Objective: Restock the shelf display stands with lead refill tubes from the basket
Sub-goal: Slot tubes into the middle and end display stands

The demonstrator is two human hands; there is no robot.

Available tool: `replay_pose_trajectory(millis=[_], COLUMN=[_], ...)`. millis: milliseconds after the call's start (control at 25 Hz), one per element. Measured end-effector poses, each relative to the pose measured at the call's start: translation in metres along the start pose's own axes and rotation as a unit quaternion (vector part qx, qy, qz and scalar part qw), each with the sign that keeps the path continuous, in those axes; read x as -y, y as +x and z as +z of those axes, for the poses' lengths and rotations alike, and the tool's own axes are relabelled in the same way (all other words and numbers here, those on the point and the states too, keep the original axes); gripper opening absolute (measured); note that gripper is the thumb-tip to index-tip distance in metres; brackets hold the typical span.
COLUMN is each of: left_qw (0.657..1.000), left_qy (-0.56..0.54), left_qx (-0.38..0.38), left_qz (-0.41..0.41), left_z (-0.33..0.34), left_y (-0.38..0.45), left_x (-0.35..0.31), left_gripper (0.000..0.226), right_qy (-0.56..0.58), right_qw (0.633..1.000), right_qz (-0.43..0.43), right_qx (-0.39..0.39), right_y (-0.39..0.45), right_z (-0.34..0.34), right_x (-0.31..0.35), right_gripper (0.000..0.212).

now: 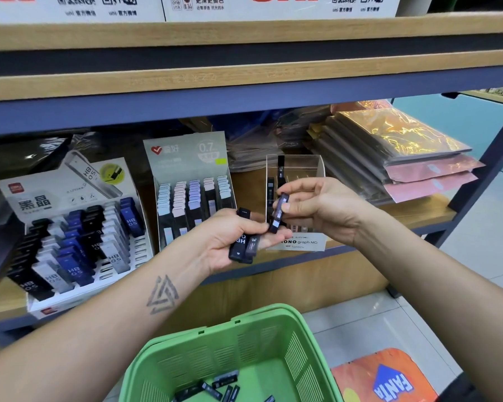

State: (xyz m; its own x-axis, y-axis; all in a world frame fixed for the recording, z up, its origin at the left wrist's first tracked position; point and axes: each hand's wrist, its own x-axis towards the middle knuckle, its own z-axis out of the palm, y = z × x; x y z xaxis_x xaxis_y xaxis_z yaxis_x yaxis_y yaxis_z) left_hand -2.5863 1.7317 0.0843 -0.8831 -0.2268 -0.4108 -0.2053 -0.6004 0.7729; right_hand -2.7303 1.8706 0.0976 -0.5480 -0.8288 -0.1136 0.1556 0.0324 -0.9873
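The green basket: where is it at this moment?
In the head view the green basket sits low at centre, below the shelf and both forearms, left of an orange Fanta mat, with loose lead refill tubes inside.

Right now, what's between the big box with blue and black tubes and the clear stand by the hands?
In the head view, the grey 0.7 display stand with pastel-capped tubes stands between the HB 0.5 box and the clear stand.
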Motion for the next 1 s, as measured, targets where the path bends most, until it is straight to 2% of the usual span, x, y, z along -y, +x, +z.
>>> replay_pose_trajectory(millis=[160, 360, 480, 600, 800, 920, 1000], left_qw=[0.998, 0.999, 0.994, 0.985, 0.981, 0.973, 0.966], left_qy=[0.029, 0.011, 0.062, 0.098, 0.110, 0.143, 0.177], left_qx=[-0.060, -0.036, -0.069, -0.109, -0.120, -0.123, -0.120], left_qz=[-0.019, 0.009, 0.052, 0.094, 0.109, 0.130, 0.148], left_z=[-0.003, 0.000, 0.002, 0.002, 0.003, 0.004, 0.005], left_y=[0.007, 0.003, 0.001, 0.001, 0.002, 0.002, 0.002], left_x=[0.003, 0.000, 0.001, 0.001, 0.002, 0.003, 0.004], left_gripper=[0.018, 0.020, 0.012, 0.016, 0.014, 0.013, 0.016], right_qy=[-0.003, -0.081, -0.119, -0.136, -0.161, -0.280, -0.340], right_qw=[0.999, 0.992, 0.989, 0.988, 0.984, 0.956, 0.936], right_qz=[-0.048, -0.075, -0.079, -0.066, -0.070, -0.083, -0.085], right_qx=[0.004, 0.065, 0.044, 0.038, 0.032, 0.034, 0.041], right_y=[0.000, 0.003, 0.006, 0.006, 0.004, 0.002, 0.001], right_z=[0.000, -0.007, -0.008, -0.012, -0.015, -0.013, -0.006], right_x=[0.001, -0.002, -0.006, -0.005, 0.000, 0.003, 0.004], right_gripper=[0.031, 0.029, 0.034, 0.037, 0.034, 0.016, 0.013])
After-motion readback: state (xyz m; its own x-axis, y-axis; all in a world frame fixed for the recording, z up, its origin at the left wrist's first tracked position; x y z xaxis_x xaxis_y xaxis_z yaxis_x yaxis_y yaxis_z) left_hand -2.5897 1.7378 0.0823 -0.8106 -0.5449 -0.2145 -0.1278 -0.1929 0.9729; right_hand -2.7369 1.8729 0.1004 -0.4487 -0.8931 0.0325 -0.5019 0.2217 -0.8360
